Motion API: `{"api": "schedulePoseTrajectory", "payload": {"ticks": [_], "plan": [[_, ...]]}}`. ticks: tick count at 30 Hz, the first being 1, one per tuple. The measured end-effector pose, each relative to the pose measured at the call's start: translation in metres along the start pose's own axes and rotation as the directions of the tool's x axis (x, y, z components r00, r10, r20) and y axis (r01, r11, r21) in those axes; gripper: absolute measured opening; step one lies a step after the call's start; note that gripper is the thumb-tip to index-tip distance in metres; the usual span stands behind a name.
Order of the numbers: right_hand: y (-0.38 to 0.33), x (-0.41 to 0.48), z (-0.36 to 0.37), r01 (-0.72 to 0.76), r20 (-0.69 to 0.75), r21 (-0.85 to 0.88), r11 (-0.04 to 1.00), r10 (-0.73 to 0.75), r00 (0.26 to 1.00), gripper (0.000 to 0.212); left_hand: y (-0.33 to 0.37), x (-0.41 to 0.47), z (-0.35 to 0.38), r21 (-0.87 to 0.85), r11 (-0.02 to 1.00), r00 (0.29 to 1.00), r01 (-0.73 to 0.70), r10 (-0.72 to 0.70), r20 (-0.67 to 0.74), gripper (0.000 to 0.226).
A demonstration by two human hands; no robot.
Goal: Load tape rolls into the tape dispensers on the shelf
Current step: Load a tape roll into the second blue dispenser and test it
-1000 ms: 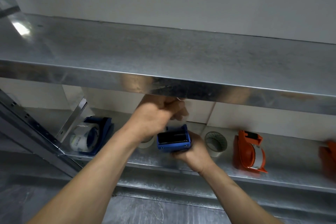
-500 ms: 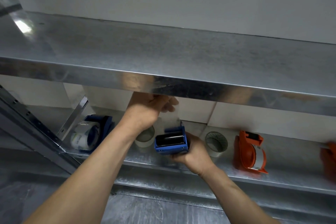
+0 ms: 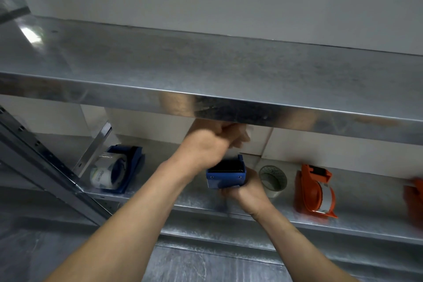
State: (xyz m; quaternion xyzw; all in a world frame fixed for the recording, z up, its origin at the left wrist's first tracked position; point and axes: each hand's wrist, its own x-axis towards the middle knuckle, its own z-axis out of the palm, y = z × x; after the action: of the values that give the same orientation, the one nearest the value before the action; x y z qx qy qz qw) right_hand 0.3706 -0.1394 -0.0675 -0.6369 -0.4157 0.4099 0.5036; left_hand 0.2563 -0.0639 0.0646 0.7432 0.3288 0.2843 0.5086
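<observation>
Blue dispenser [image 3: 226, 175] gripped from below by right hand [image 3: 246, 192], left hand [image 3: 207, 144] fisted just above.

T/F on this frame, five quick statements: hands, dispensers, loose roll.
1. The right hand holds the blue dispenser. True.
2. The left hand rests flat on the shelf. False: it is raised and fisted just under the upper shelf.
3. The orange dispenser is empty. False: it carries a roll.
4. A loose roll stands between the held dispenser and the orange one. True.
5. The far-left dispenser is orange. False: it is blue and loaded.
</observation>
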Motion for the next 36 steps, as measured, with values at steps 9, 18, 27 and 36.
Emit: {"api": "schedulePoseTrajectory", "payload": {"ticks": [9, 18, 27, 36], "plan": [[0.003, -0.003, -0.003, -0.058, 0.033, -0.07, 0.996, 0.06, 0.998, 0.047, -0.008, 0.0, -0.017, 0.064, 0.998, 0.995, 0.008, -0.001, -0.103, 0.031], [0.003, -0.009, -0.002, -0.08, 0.105, -0.099, 0.992, 0.091, 0.99, 0.047, -0.016, -0.002, -0.028, 0.056, 0.998, 0.989, -0.031, 0.039, -0.141, 0.027], [-0.001, -0.005, 0.0, -0.062, 0.121, -0.116, 0.991, 0.076, 0.99, 0.04, -0.01, -0.005, -0.025, 0.047, 0.998, 0.998, -0.046, 0.048, -0.047, 0.021], [0.006, -0.011, -0.003, -0.025, 0.134, -0.18, 0.983, 0.049, 0.99, 0.041, -0.019, 0.002, -0.029, -0.029, 1.0, 0.984, 0.0, -0.005, -0.177, 0.029]]}}
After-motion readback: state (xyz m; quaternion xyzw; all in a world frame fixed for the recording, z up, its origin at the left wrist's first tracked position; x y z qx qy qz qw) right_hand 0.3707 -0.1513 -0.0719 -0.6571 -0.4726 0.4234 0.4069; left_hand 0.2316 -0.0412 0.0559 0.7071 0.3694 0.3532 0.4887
